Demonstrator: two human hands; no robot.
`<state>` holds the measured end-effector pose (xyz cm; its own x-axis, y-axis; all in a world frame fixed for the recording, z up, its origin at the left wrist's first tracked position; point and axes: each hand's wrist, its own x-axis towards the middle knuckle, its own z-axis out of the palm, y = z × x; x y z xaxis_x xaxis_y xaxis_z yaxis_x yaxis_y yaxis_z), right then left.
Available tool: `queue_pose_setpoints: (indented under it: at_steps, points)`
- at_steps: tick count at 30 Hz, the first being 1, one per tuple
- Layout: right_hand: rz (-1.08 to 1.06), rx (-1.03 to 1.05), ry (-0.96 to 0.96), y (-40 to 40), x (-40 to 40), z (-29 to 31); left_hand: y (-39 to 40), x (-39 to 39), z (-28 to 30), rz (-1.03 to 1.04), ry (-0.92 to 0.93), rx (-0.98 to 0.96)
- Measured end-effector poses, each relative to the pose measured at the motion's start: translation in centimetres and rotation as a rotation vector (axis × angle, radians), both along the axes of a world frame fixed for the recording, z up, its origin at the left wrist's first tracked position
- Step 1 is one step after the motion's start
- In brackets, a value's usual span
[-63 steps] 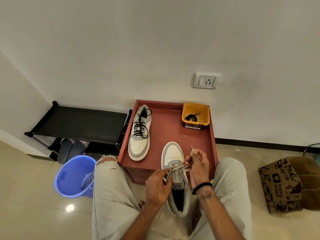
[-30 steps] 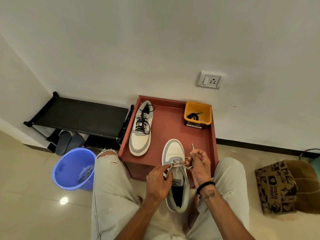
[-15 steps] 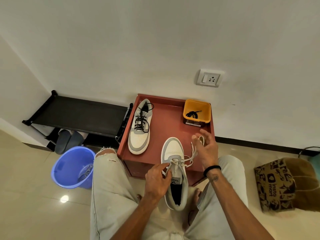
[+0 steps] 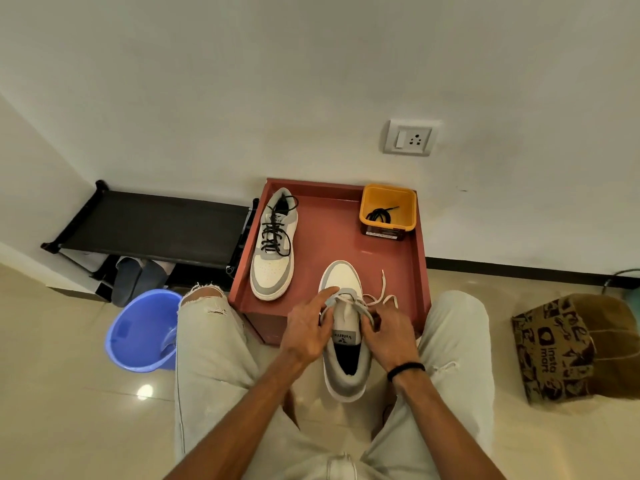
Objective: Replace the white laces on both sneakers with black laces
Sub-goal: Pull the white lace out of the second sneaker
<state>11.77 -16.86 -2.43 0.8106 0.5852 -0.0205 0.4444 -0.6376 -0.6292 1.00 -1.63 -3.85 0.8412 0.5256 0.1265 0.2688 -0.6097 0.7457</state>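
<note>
Both forearms reach in from the near edge, angling toward each other. Left hand [image 4: 304,327] sits palm-down with the index finger stretched out far, the rest loosely bent. Right hand [image 4: 389,332] is just right of it, fingers curled in, black band on the wrist.

Soft even indoor light, glare spot on floor tiles [image 4: 145,391], wide-angle edge bending

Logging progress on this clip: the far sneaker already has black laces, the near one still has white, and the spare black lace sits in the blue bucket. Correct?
One slip: the head view shows the spare black lace in the yellow tub on the red tray, not the blue bucket. The far sneaker has black laces; the near sneaker still has white.
</note>
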Motion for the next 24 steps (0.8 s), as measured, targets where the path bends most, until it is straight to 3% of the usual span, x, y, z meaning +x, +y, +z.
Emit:
queue_pose_setpoints:
  at_steps: [5,11,21,24]
  points:
    - [-0.044,0.052,0.069,1.9,2.8,0.2,3.8,2.1,0.1,-0.088,0.098,0.094]
    - [0.110,-0.047,0.047,3.4,3.0,-0.5,3.7,3.8,0.1,-0.226,0.309,0.342]
    - [0.107,-0.166,-0.031,4.5,3.9,0.1,2.8,5.2,-1.7,-0.081,0.030,0.424]
    - [0.111,-0.201,-0.060,4.8,3.9,0.5,3.8,4.4,-1.4,0.047,-0.071,0.193]
